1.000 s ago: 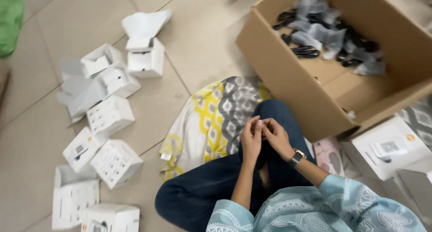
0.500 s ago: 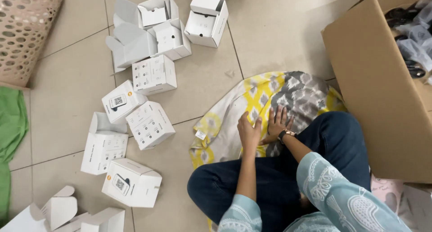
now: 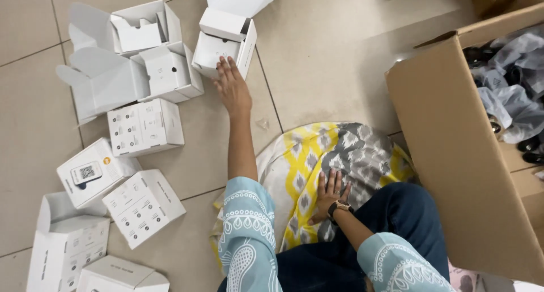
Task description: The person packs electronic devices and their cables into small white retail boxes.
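My left hand point(image 3: 232, 88) is stretched forward over the tiled floor, fingers apart, its fingertips touching the near side of an open white carton point(image 3: 222, 43) with its lid flap up. My right hand point(image 3: 330, 194), with a watch on the wrist, lies flat with spread fingers on a yellow, grey and white patterned cushion point(image 3: 317, 156) in front of my knee. Neither hand holds anything.
Several small white cartons point(image 3: 144, 125), some open and some closed, are scattered over the floor on the left. A large brown cardboard box point(image 3: 459, 156) stands on the right, holding dark items in clear plastic bags point(image 3: 513, 102).
My hands were together in front of my knee; now the left arm has reached out to the open white carton and the right hand has pressed down onto the cushion. The view shifted left.
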